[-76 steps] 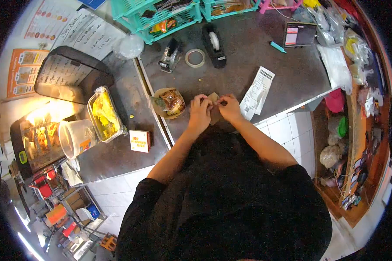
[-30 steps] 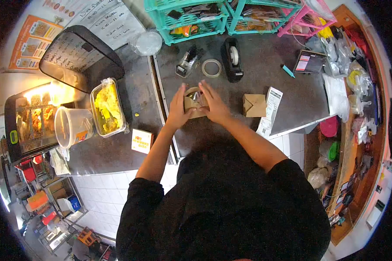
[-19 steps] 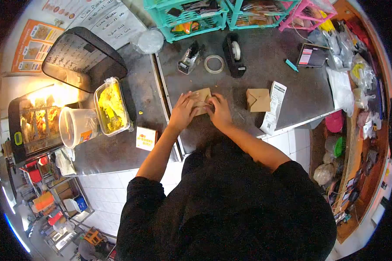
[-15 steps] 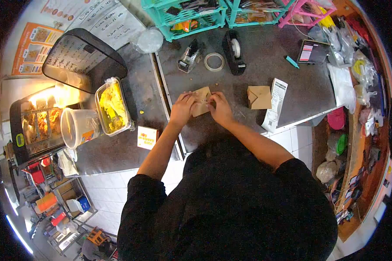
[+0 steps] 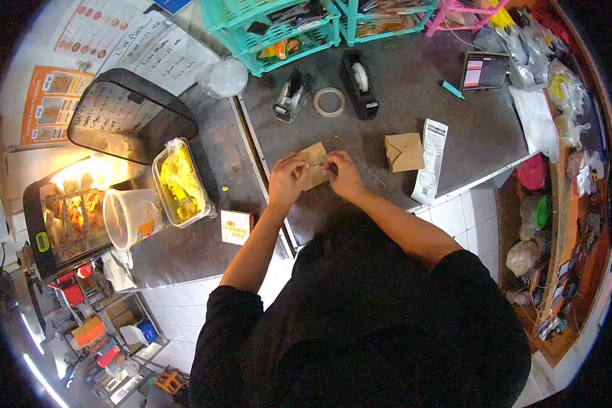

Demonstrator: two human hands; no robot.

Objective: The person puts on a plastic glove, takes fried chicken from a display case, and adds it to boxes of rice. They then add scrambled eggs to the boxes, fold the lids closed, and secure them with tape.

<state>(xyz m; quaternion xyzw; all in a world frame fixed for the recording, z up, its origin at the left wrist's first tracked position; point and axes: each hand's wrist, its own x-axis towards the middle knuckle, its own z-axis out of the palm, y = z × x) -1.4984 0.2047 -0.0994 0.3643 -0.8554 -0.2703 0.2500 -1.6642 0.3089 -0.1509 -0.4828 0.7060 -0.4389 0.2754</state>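
Observation:
A small brown cardboard box [image 5: 314, 158] sits on the dark counter in front of me, between both hands. My left hand [image 5: 287, 178] is at its left side, fingers curled and pinching at the top folds. From the right, my right hand [image 5: 344, 175] pinches the box's right edge with thumb and fingers. A second brown box [image 5: 404, 154], folded shut, stands to the right, beside a long printed receipt [image 5: 431, 160].
Two black tape dispensers [image 5: 360, 81] and a tape roll [image 5: 329, 102] lie behind the box. A tablet [image 5: 484, 71] stands at right. To the left are a tray of yellow food [image 5: 179, 180], a clear tub [image 5: 134, 217], a lit food warmer [image 5: 75, 211] and a small printed box [image 5: 236, 226].
The camera view has tilted and shifted slightly. My left fingers have bent and drawn in on the brown box's top; my right hand stays at its right edge.

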